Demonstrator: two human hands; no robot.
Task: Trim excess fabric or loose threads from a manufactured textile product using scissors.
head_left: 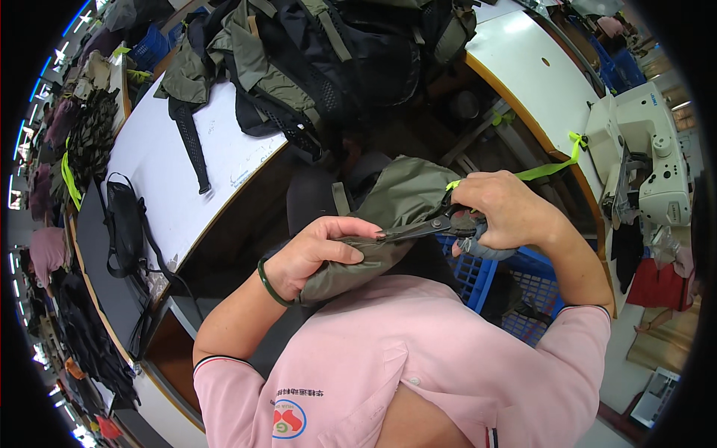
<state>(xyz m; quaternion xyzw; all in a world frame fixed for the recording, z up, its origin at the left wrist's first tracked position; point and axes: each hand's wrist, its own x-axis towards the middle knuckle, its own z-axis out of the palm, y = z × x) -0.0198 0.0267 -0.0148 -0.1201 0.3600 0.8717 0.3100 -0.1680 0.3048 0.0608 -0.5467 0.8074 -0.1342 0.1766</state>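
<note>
My right hand [499,209] is closed round the handles of a pair of scissors [422,228]. A yellow-green ribbon [549,170] runs from near the scissors' handles to the sewing machine. The blades point left and their tips meet the edge of an olive-green fabric piece [407,187] in my lap. Thumb and fingers of my left hand [328,250] pinch that fabric just beside the blade tips. Part of the olive piece hangs below my left hand, against my shirt. Something grey and cloth-like shows at the scissor handles under my right hand.
Black and olive backpacks [321,60] are heaped on the white table [216,142] ahead. A white sewing machine [653,157] stands at the right. Below my right arm is a blue plastic crate [478,276]. A black strapped pouch [123,216] lies at the left.
</note>
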